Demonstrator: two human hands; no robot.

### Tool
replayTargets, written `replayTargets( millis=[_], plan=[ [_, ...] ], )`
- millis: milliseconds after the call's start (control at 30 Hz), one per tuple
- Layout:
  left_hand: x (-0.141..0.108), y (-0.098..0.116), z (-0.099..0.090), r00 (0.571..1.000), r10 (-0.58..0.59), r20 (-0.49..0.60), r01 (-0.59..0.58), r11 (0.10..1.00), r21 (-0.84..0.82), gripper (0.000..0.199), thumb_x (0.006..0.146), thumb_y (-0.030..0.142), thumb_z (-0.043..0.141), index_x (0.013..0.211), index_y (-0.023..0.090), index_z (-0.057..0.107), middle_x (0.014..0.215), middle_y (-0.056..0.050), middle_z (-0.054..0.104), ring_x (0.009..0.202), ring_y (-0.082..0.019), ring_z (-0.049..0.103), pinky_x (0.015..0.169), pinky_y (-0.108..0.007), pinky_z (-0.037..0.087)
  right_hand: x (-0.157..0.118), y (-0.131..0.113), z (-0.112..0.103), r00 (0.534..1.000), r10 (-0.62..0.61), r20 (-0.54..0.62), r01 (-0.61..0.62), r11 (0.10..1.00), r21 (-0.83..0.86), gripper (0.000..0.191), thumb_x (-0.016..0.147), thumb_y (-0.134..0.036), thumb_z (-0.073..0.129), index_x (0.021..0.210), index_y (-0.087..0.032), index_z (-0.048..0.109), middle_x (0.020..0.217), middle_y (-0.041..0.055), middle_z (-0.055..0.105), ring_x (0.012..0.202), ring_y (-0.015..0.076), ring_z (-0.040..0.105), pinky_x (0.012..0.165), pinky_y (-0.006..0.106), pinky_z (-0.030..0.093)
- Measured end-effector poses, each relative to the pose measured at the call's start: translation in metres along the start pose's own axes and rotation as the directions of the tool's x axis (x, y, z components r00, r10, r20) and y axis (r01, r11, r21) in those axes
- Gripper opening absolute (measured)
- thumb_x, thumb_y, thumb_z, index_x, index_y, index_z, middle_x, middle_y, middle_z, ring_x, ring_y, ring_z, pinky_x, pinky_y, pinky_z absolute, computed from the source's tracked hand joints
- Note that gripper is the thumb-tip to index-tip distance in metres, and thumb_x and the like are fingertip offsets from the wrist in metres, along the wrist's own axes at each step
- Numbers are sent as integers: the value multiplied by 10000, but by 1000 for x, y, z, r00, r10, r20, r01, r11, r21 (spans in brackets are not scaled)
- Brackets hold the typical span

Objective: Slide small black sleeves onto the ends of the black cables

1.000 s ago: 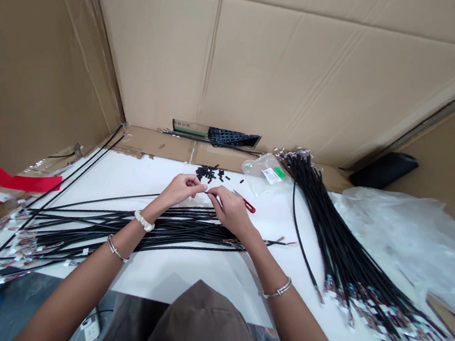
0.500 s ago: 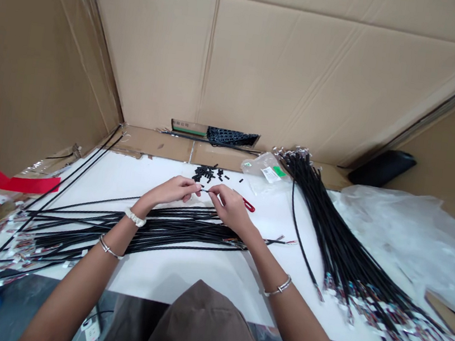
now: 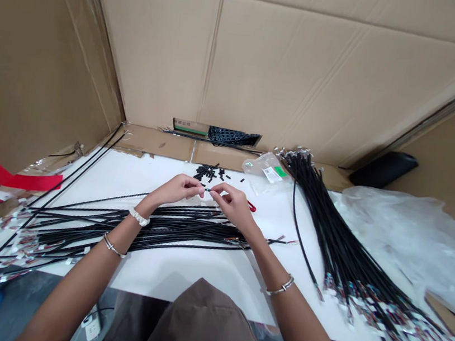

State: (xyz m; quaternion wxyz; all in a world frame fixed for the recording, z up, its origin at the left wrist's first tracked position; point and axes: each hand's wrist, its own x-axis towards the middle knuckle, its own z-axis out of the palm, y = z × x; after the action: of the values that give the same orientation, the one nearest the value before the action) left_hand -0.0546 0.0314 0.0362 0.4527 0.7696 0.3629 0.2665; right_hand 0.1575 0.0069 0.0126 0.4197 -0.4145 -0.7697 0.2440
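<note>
My left hand (image 3: 178, 190) is closed in a pinch on the stripped end of a black cable, whose jacket runs back to the left under my wrist. Fingertip to fingertip with it, my right hand (image 3: 233, 202) pinches a small dark piece that looks like a short black sleeve; it is too small to see clearly. Just beyond my fingers lies a loose pile of short black sleeves (image 3: 206, 172). A row of black cables (image 3: 117, 228) stretches under both wrists. Beside my right hand, a red-handled tool (image 3: 252, 206) is partly hidden.
On the right lies a thick bundle of black cables (image 3: 325, 224) with wired ends. A clear bag with a label (image 3: 270, 173) sits behind it to the left. Plastic sheeting (image 3: 413, 236) covers the far right. Cardboard walls (image 3: 267, 69) enclose the white tabletop (image 3: 180, 268).
Both hands stay fingertip to fingertip, and the gap between them has narrowed slightly. The whole view has shifted a little; the cables and sleeves lie as before.
</note>
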Motion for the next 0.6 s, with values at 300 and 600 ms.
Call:
replayTargets(
  millis=[300,600],
  plan=[
    [1,-3,4,998,34,-61,-32,999,44,386,862,460,552,820,107,702,564,23,445,550,-95,379,533,-215,298,2,5,4,998,57,-34,-51,987,151,215,877,-386,594,865,-188,677,871,52,683,802,161,616,581,235,478],
    [2,2,6,995,33,-98,-28,998,59,399,851,478,551,818,115,711,565,22,467,544,-98,386,536,-218,302,1,5,4,997,56,-53,-47,988,147,218,885,-386,586,875,-188,678,883,56,674,828,167,612,589,236,479]
  ],
)
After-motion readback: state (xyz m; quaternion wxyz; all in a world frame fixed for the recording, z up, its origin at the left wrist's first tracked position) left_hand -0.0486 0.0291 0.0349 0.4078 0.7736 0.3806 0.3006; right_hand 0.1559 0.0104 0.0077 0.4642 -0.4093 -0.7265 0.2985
